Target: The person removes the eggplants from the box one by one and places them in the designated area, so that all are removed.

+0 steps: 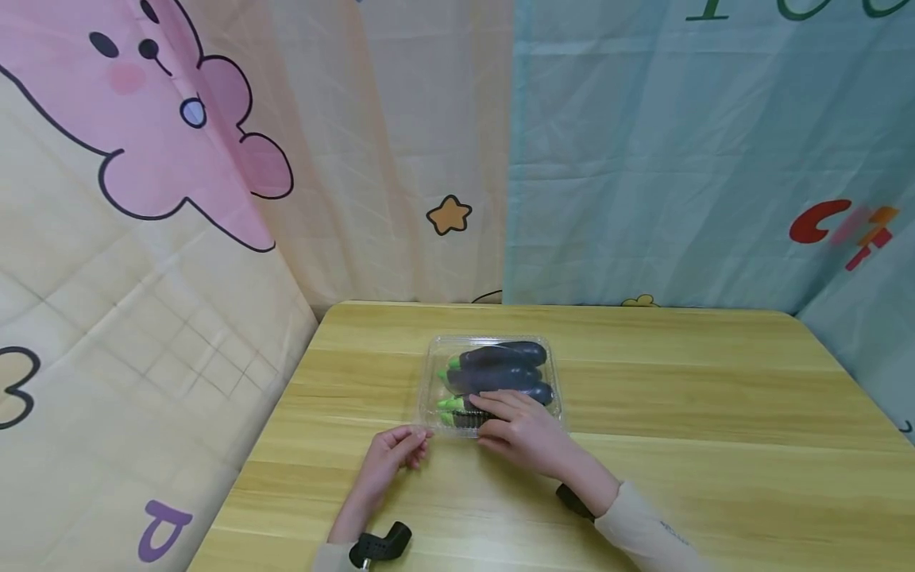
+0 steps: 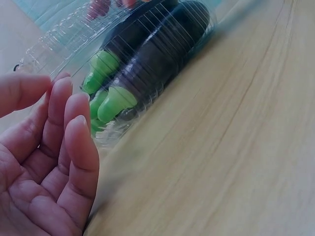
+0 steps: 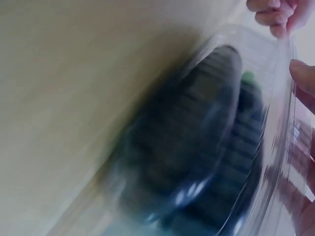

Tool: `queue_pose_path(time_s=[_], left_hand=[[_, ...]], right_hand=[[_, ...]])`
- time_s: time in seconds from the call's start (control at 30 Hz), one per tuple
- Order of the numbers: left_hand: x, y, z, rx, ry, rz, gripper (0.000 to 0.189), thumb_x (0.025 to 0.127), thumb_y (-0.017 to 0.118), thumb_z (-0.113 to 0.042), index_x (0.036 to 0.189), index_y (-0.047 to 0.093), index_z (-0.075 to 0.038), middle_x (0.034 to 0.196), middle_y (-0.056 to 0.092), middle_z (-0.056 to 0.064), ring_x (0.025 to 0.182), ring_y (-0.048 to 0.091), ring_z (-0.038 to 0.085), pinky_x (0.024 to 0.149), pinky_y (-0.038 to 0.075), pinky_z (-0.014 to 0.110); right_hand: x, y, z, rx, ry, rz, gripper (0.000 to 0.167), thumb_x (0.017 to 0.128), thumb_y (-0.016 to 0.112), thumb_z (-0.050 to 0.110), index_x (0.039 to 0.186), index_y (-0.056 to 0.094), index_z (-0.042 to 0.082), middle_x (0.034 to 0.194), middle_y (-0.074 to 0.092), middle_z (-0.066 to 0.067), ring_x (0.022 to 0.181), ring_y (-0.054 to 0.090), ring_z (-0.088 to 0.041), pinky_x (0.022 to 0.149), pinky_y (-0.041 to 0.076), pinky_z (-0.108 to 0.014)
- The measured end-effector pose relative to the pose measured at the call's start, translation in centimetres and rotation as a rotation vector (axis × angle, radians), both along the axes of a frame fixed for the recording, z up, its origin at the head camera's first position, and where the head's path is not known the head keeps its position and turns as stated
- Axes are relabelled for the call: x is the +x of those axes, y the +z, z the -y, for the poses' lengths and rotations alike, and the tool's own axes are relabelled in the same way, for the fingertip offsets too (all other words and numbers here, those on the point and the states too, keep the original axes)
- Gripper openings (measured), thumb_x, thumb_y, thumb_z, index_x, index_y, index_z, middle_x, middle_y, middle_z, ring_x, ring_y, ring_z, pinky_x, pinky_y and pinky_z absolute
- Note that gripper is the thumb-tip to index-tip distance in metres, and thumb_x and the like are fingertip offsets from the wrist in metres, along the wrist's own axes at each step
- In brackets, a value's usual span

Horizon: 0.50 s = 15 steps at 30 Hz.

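A clear plastic clamshell box lies on the table, with several dark purple eggplants inside, their green stem ends to the left. At the box's near left corner, my left hand pinches the rim between thumb and index finger; its other fingers curl loosely below, as the left wrist view shows. My right hand rests on the lid near the front edge, fingers extended over the top and thumb by the rim. In the right wrist view the eggplants are blurred behind the ribbed plastic wall.
The box stands on a light wooden table, toward its left half. Printed fabric curtains hang behind the far edge and along the left. A black wrist mount sits at the left wrist.
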<state>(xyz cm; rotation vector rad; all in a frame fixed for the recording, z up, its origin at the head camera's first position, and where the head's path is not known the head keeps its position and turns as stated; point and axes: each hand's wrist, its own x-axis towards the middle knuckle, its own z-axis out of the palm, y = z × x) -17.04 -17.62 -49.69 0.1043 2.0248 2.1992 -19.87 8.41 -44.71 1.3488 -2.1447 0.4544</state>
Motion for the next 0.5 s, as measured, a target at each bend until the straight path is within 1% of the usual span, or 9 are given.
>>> queue_pose_path(time_s=[0.13,0.3,0.37,0.5], left_hand=[[0.0,0.1,0.0,0.012,0.035,0.019,0.028,0.092,0.06,-0.012,0.102,0.062,0.015,0.084,0.061,0.013,0.069,0.057,0.014,0.058,0.049,0.022],[0.1,0.2,-0.1,0.033,0.067,0.018,0.028,0.092,0.059,-0.012,0.1,0.062,0.015,0.083,0.06,0.013,0.068,0.057,0.014,0.058,0.049,0.022],[0.1,0.2,-0.1,0.034,0.066,0.007,0.03,0.093,0.059,-0.013,0.1,0.06,0.017,0.082,0.06,0.011,0.068,0.057,0.013,0.058,0.049,0.022],[0.1,0.1,-0.1,0.039,0.071,-0.004,0.034,0.093,0.058,-0.013,0.103,0.057,0.02,0.081,0.059,0.008,0.067,0.057,0.012,0.058,0.049,0.022]], right_hand=[[0.0,-0.4,-1.9,-0.017,-0.018,0.014,0.014,0.074,0.082,0.02,0.084,0.073,0.018,0.125,0.06,-0.01,0.116,0.054,-0.026,0.096,0.044,-0.044],[0.1,-0.6,-4.3,-0.042,-0.022,0.07,0.016,0.071,0.083,0.016,0.084,0.073,0.017,0.125,0.06,-0.012,0.119,0.052,-0.031,0.094,0.043,-0.053],[0.1,-0.6,-5.1,-0.056,-0.023,0.088,0.017,0.07,0.083,0.014,0.083,0.074,0.017,0.125,0.059,-0.013,0.119,0.051,-0.034,0.095,0.041,-0.055],[0.2,-0.6,-6.4,-0.084,-0.036,0.11,0.018,0.068,0.084,0.015,0.083,0.074,0.018,0.126,0.059,-0.014,0.119,0.051,-0.037,0.102,0.034,-0.054]])
